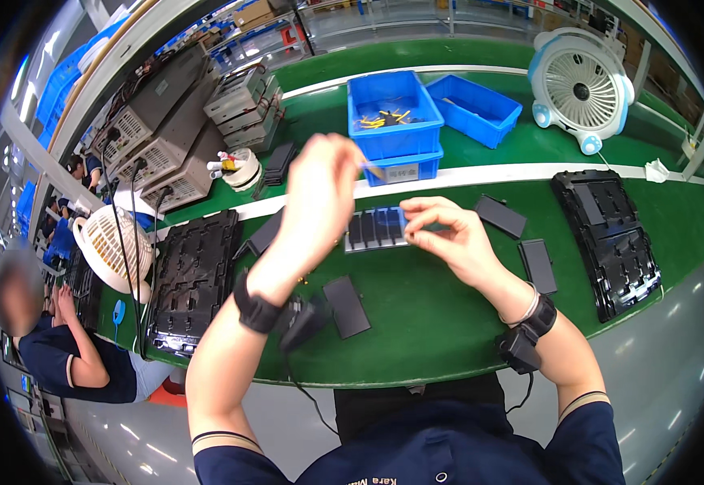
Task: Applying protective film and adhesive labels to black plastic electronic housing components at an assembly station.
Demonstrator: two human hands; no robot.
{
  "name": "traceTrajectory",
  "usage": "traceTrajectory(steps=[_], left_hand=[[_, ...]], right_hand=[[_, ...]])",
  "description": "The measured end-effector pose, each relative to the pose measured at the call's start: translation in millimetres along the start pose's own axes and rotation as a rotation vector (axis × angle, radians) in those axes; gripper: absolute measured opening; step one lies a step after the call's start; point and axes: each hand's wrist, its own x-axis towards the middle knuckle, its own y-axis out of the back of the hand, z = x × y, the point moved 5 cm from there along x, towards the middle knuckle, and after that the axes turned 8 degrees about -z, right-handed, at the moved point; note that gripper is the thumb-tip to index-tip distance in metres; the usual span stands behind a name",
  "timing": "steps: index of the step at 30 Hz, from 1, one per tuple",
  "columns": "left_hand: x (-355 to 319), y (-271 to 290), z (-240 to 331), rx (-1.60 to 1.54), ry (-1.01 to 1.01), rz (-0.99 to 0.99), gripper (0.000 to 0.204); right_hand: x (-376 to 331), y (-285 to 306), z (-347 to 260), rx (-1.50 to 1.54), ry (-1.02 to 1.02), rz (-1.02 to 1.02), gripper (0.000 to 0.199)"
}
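Head view, looking down on a green bench [416, 315]. Left hand [319, 190] raised above the surface, fingers curled loosely toward the palm, a thin yellowish strip [372, 170] seemingly pinched at the fingertips, though blurred by motion and hard to confirm. Right hand [449, 234] lower and nearer the bench, thumb and forefinger pinched on the right end of a flat ribbed dark panel [376, 228] backed by a blue film. Panel lying just left of the right hand, long axis running left to right, below and slightly right of the raised left hand; right hand touching it, left hand apart. Around them: loose dark rectangular plates [346, 305], black moulded trays [610, 234], stacked blue bins [392, 113], a white fan [580, 87], grey equipment boxes [166, 137], a seated co-worker [69, 347] at far left.
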Motion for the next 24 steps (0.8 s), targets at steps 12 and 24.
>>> traceTrajectory(steps=[12,24], left_hand=[[44.6,6.5,-49.4,0.497,0.071,0.042,0.025],[-150.0,-6.1,23.9,0.507,0.559,-0.409,0.089]], right_hand=[[-6.1,20.5,16.7,-0.247,-0.146,0.161,0.017],[-7.6,-8.1,5.8,-0.276,-0.193,0.066,0.017]])
